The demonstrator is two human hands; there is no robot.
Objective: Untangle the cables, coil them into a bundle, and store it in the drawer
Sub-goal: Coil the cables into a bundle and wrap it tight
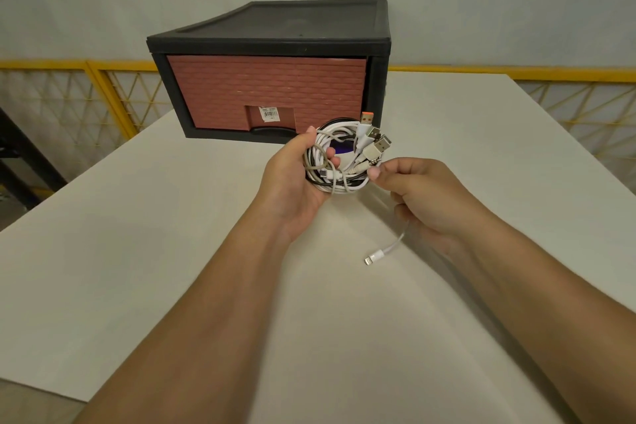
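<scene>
The cable bundle (335, 162) is held just in front of the drawer (266, 95), above the counter (172, 217). The left hand (296, 179) has its grip clenched around the near-left side of the coil, thumb hooked through the middle. The right hand (423, 196), nearer the viewer than the drawer and to the coil's right, pinches one white strand whose loose end (373, 256) hangs down toward the counter. Several plugs (373, 139) stick out on the side of the coil facing the drawer.

The drawer looks shut, so a hand must let go to pull it. If the loose end is not wound in first, the loops may spring apart, or the dangling plug may snag on the drawer's edge and drag the coil open.
</scene>
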